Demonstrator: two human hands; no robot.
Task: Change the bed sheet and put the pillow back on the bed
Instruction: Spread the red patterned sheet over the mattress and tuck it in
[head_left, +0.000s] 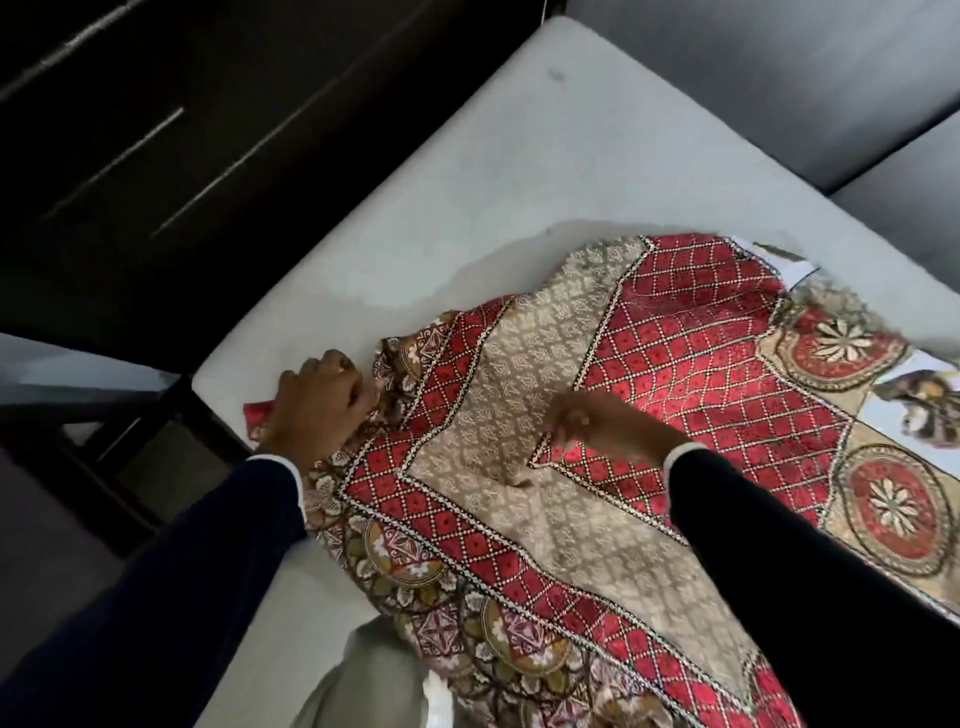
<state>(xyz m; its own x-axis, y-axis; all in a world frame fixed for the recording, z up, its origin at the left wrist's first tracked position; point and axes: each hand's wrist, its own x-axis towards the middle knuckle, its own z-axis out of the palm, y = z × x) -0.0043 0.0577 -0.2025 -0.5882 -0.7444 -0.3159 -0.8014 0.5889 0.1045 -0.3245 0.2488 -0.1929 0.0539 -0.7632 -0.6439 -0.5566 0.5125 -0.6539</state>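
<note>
Bare mattress (467, 171) showing across most of the bed, so the spreading is barely begun, I'd say. The sheet (597, 415), red and beige, lies bunched along the near side, nowhere near the far edge. Left hand (319, 402) at the mattress's near left corner, fingers clamped on the sheet's corner. Right hand (597, 426) rests mid-sheet, blurred; fingers look pinched on a fold, though I can't tell for sure. Tucking all left to do. No pillow in sight.
</note>
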